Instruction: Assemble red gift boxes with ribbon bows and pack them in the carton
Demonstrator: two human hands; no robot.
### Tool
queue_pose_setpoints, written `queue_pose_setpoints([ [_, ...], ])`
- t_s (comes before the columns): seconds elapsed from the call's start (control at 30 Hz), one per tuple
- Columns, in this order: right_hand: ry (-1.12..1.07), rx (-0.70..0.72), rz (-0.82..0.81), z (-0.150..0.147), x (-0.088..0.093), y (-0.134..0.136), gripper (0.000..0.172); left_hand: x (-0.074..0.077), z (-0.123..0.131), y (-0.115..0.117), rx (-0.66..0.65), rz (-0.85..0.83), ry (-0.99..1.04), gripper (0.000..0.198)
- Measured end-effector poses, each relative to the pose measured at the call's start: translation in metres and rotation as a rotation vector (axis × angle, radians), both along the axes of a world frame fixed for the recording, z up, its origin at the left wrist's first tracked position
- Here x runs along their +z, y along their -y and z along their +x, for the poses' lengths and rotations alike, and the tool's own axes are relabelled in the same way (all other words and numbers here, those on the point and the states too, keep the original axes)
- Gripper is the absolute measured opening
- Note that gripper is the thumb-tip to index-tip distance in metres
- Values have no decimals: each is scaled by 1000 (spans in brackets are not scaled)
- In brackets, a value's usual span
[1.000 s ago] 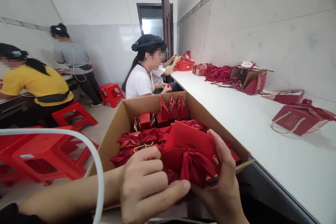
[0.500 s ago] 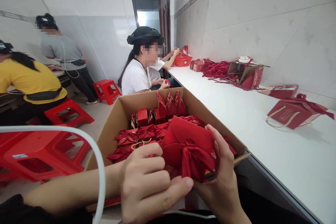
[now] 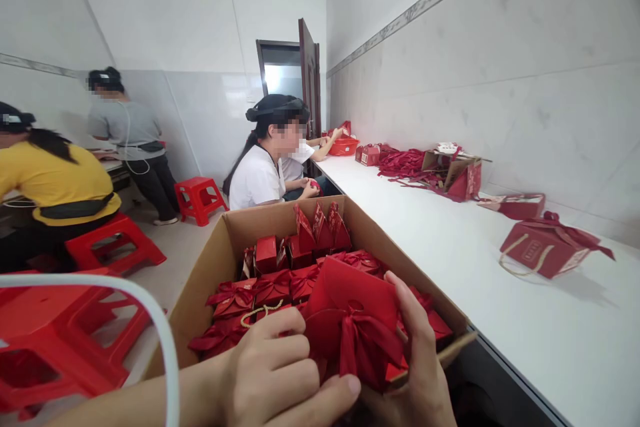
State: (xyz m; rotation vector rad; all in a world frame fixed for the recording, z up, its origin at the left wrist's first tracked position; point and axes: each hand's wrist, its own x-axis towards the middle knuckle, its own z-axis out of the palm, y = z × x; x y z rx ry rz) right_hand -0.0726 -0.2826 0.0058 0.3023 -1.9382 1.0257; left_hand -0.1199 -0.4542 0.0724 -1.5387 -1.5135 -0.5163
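A red gift box (image 3: 345, 287) with a satin ribbon (image 3: 367, 343) tied in a bow on its front is held up over a large cardboard carton (image 3: 200, 280). My right hand (image 3: 420, 353) grips the box from its right side, fingers behind and thumb low. Curled at the box's lower left, my left hand (image 3: 275, 373) has its thumb at the hanging ribbon tail; what lies inside its fingers is partly hidden. Rows of red gift boxes with bows (image 3: 273, 287) fill the carton, and a gold cord handle (image 3: 260, 312) shows just above my left hand.
Along the wall, a white table (image 3: 530, 320) bears a red box with a cord handle (image 3: 545, 247), a ribbon pile (image 3: 405, 163) and a red basin (image 3: 343, 147). A person in white (image 3: 257, 177) sits beyond the carton. Red stools (image 3: 45, 320) and a white cable (image 3: 165, 333) are at left.
The camera view has tilted upward, so the carton, table and people appear lower. Both hands keep nearly the same hold on the gift box and its ribbon.
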Motion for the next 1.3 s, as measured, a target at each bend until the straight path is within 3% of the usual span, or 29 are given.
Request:
queue_pose_setpoints([
  [0.1,-14,-9,6,1,3,-2,83,5,-1,7,-35,-101,-56,20],
  [0.23,4,1,15,7,6,-2,82,7,9,16,41,-200,81,18],
  [0.33,7,-1,33,7,4,-1,81,4,4,18,-30,-88,173,21],
  [0.43,19,-3,41,4,2,1,84,3,-16,18,-77,82,344,55],
  [0.53,-4,16,8,3,3,1,86,6,-34,19,27,-62,649,99],
  [0.6,1,27,-2,3,5,0,87,10,-38,19,66,-224,829,111],
  [0.77,31,26,3,8,8,-1,88,17,-29,12,87,-393,1069,100],
  [0.87,18,13,10,9,9,-2,86,18,-26,8,69,-393,1038,95],
  [1.07,12,-24,32,12,10,-5,89,20,-27,8,53,-437,959,105],
  [1.3,-54,-117,18,21,11,-14,83,27,-28,-8,-45,-438,950,107],
])
